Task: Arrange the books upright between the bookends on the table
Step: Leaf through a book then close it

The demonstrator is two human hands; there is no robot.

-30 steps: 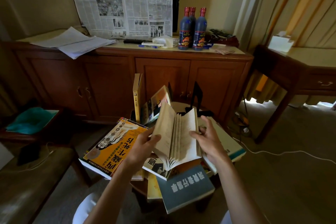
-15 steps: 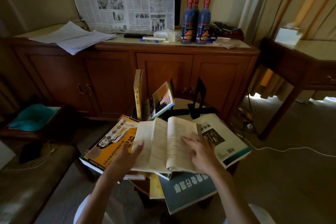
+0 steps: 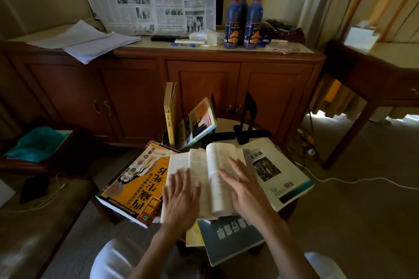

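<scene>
Right now both hands lie flat, fingers straight, on an open cream-paged paperback [image 3: 208, 179] at the table's centre: the left hand [image 3: 180, 199] presses its left page, the right hand [image 3: 243, 188] its right. Probably light and floppy, it should be closed first, then gripped along the spine. At twelve o'clock stand two black metal bookends [image 3: 248, 118]; at eleven, a tall yellow book [image 3: 170, 118] stands upright with a picture-covered book [image 3: 199, 122] leaning beside it. The orange-covered book [image 3: 136, 183] lies at nine, the white-and-teal book [image 3: 276, 174] at three. The round table itself is almost wholly buried, and the books beneath are hard to count.
</scene>
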